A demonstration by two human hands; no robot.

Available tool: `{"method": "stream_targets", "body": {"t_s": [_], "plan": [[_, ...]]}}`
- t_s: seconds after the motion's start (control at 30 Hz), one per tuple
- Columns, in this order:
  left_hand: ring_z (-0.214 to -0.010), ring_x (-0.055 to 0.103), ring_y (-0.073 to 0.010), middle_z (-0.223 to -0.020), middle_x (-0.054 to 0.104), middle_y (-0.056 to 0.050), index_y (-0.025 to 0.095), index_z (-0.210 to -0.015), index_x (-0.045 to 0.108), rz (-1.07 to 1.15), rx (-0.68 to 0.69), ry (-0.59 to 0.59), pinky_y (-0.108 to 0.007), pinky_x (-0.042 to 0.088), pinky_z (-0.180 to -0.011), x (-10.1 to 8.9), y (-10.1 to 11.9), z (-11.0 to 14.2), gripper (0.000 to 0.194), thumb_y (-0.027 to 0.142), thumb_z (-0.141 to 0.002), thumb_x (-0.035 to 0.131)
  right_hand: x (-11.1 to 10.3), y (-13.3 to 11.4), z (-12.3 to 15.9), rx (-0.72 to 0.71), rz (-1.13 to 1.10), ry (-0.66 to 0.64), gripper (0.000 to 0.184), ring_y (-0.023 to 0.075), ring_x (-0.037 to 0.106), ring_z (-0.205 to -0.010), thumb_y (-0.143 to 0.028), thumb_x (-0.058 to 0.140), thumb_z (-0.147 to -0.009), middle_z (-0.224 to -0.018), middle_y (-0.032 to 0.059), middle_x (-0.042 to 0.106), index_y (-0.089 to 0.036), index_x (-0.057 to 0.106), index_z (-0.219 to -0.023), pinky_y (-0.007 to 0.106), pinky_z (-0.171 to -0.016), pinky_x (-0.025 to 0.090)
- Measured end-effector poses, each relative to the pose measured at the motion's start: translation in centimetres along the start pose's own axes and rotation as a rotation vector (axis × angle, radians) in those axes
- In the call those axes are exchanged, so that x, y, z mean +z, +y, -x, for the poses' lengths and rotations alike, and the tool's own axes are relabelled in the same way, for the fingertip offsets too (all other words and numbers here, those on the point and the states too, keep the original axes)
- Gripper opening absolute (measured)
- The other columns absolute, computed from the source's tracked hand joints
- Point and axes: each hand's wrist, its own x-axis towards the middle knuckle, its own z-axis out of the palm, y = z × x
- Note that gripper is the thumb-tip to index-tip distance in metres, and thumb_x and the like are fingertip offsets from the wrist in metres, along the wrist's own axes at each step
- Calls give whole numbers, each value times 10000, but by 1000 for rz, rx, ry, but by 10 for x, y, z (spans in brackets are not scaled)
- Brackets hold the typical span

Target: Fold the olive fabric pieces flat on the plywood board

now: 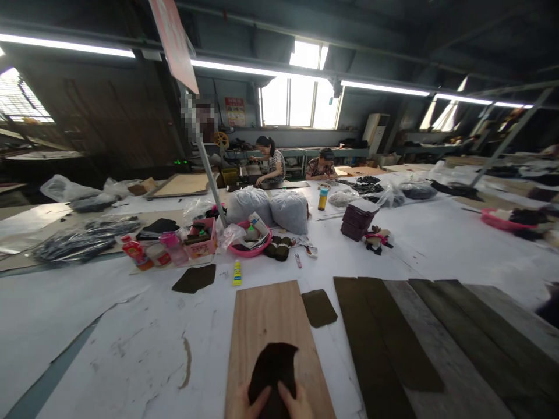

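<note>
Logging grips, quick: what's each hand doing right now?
Left hand: holding the dark piece, thumb on top.
Right hand: holding the same piece's other side, thumb on top.

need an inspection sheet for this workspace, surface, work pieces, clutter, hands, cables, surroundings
Surface: white-covered table, marked in places
Work pieces: dark piece over the wooden board; brown patch at the board's right
Clutter: filled pink basin, yellow tube, plastic bags
Hands: left hand and right hand both hold the dark piece
Cables: nothing seen on the table
Surroundings: person in striped top beyond the table; strip light lit
</note>
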Motion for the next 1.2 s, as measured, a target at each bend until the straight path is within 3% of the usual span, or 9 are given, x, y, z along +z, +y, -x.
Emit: {"method": "stream_targets", "body": {"t_s": [0.13,0.23,0.43,0.6,0.7,0.83,1.1,1.2], "plan": [[-966,654,-317,-987,712,-140,130,-933,699,208,-76,-31,-414,532,-867,-7,2,3,544,537,-575,753,8,-15,11,-52,-57,-36,490,281,637,-999,-508,652,-705,-1031,111,698,-149,655,-1037,394,-907,482],[-911,672,-266,-1052,694,-145,115,-1028,657,365,-165,-47,-381,544,-834,-13,2,4,532,438,-622,774,15,-22,17,-81,5,-5,441,264,633,-985,-465,652,-729,-1034,112,693,-146,639,-1033,393,-900,482],[-873,675,-226,-1039,700,-124,120,-1095,612,454,-223,-75,-349,543,-810,-24,-19,-6,532,358,-649,778,22,-13,17,142,-40,-86,424,242,651,-894,-488,579,-789,-973,102,702,-141,628,-1029,365,-766,530],[-822,677,-213,-964,716,-119,105,-999,644,493,-309,-108,-327,544,-777,-35,-34,-15,425,337,-665,767,37,-11,19,-127,309,52,305,219,624,-888,-418,565,-818,-963,80,685,-180,635,-997,360,-841,477],[-802,678,-216,-948,718,-121,102,-989,647,507,-347,-133,-342,543,-776,-39,-39,-22,423,342,-662,766,44,-8,15,-45,251,69,306,214,625,-884,-420,553,-821,-943,71,687,-179,628,-994,341,-806,487],[-889,667,-232,-1021,705,-116,120,-1070,621,416,-316,-145,-365,527,-833,-42,-41,-34,497,322,-643,777,46,0,3,118,109,55,367,218,633,-845,-450,557,-808,-932,88,694,-147,617,-1007,322,-715,509],[-971,631,-229,-1083,672,-105,132,-1096,580,262,-154,-112,-353,496,-871,-44,-38,-70,433,301,-713,692,43,0,-35,13,316,124,313,185,587,-768,-446,521,-843,-871,59,664,-161,596,-948,299,-696,473],[-950,630,-208,-1067,660,-92,153,-1104,549,101,-83,-57,-331,494,-855,-41,-36,-80,369,260,-760,631,41,-1,-50,-48,510,150,312,187,571,-737,-444,476,-876,-837,65,647,-167,590,-964,310,-695,456]]}}
